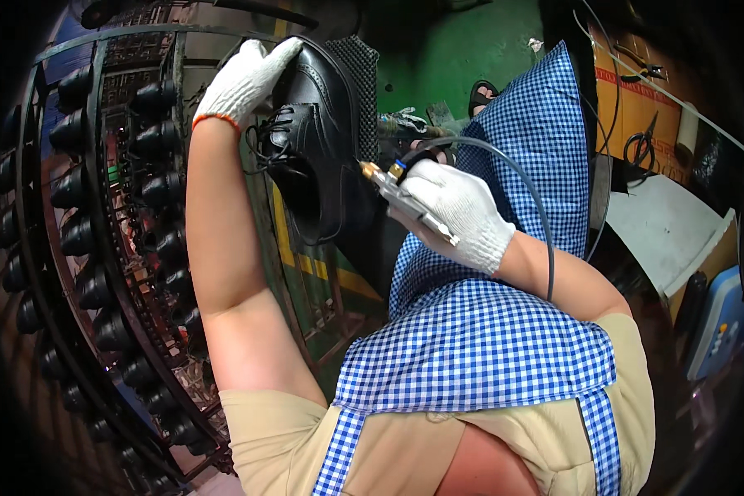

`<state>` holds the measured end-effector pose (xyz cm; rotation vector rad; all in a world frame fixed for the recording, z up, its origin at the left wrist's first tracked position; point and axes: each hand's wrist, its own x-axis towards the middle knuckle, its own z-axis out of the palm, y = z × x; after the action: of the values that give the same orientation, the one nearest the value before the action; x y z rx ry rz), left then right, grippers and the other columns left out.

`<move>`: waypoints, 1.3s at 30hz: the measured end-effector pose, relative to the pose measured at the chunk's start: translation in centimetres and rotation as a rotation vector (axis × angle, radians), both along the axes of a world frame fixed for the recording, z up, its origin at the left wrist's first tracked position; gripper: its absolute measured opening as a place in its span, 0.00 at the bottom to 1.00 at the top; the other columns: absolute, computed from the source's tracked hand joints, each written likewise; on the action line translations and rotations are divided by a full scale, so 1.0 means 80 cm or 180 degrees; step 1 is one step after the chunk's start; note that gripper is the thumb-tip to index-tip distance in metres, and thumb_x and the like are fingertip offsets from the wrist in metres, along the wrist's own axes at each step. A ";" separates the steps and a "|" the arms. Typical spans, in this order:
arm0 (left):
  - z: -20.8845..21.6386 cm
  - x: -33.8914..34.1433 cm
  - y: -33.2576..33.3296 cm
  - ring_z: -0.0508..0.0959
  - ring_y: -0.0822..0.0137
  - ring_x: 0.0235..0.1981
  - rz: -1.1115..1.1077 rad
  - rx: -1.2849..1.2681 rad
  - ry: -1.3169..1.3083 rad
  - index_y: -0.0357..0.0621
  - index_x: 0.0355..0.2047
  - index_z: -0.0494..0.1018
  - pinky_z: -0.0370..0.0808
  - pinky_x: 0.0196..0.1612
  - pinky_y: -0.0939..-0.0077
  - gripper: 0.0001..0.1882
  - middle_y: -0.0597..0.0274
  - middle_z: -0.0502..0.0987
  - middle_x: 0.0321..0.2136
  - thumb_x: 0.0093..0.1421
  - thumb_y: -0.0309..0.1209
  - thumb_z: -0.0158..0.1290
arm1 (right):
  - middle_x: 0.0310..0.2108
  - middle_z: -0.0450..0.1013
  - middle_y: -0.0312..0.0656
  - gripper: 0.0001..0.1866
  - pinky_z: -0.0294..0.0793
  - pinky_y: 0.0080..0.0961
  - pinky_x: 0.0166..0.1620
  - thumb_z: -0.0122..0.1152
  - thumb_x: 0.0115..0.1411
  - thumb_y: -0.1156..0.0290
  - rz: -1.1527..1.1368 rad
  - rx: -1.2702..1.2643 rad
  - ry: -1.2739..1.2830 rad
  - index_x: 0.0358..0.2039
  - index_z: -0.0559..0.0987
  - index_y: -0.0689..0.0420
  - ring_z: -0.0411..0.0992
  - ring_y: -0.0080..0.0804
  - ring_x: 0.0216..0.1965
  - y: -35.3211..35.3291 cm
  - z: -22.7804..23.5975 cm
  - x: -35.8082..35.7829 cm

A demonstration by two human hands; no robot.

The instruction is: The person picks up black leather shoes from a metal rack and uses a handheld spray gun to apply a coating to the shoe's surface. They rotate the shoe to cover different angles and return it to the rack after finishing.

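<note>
A black lace-up dress shoe (312, 132) with a perforated toe cap is tilted on its side, its toe at the top and its opening facing down-left. My left hand (248, 80), in a white knit glove with an orange cuff, grips the shoe by its toe. My right hand (455, 211), also gloved in white, is wrapped round a small metal spray gun (409, 202). The gun's brass nozzle points at the shoe's side, close to the sole edge. From the gun a grey hose (521, 174) curves over my right forearm.
A metal rack (99, 165) holding rows of black shoes stands at the left. Behind the held shoe is a dark textured mat (364, 91). Scissors (641, 147) and pliers (643, 70) lie on an orange-brown box at the right, with a blue device (717, 322) nearer me.
</note>
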<state>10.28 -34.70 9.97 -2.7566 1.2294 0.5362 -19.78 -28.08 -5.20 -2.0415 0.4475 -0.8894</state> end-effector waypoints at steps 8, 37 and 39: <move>0.046 -0.090 0.168 0.79 0.67 0.37 -0.0678 -0.2221 0.0488 0.35 0.44 0.75 0.76 0.41 0.74 0.13 0.56 0.78 0.35 0.62 0.27 0.64 | 0.32 0.73 0.46 0.13 0.79 0.39 0.35 0.72 0.57 0.71 -0.0808 0.0122 -0.0010 0.42 0.81 0.57 0.76 0.47 0.32 -0.064 -0.026 -0.015; 0.084 0.383 -0.045 0.78 0.40 0.55 0.0260 -0.1940 -0.1622 0.44 0.54 0.76 0.76 0.58 0.52 0.21 0.39 0.80 0.51 0.64 0.41 0.58 | 0.35 0.72 0.49 0.16 0.77 0.37 0.40 0.69 0.55 0.77 -0.0236 0.0260 0.0322 0.43 0.75 0.62 0.74 0.48 0.34 -0.033 -0.015 0.044; 0.064 0.376 -0.048 0.76 0.39 0.59 0.0384 -0.2455 -0.1792 0.47 0.62 0.71 0.75 0.61 0.50 0.26 0.38 0.75 0.58 0.63 0.34 0.58 | 0.34 0.72 0.49 0.16 0.77 0.37 0.39 0.70 0.54 0.77 -0.0231 0.0398 0.0359 0.42 0.75 0.62 0.75 0.49 0.34 -0.037 -0.020 0.047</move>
<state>40.32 -38.58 15.06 -3.1905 1.2951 -0.8504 -16.05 -31.06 -6.76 -1.9772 0.6269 -0.7716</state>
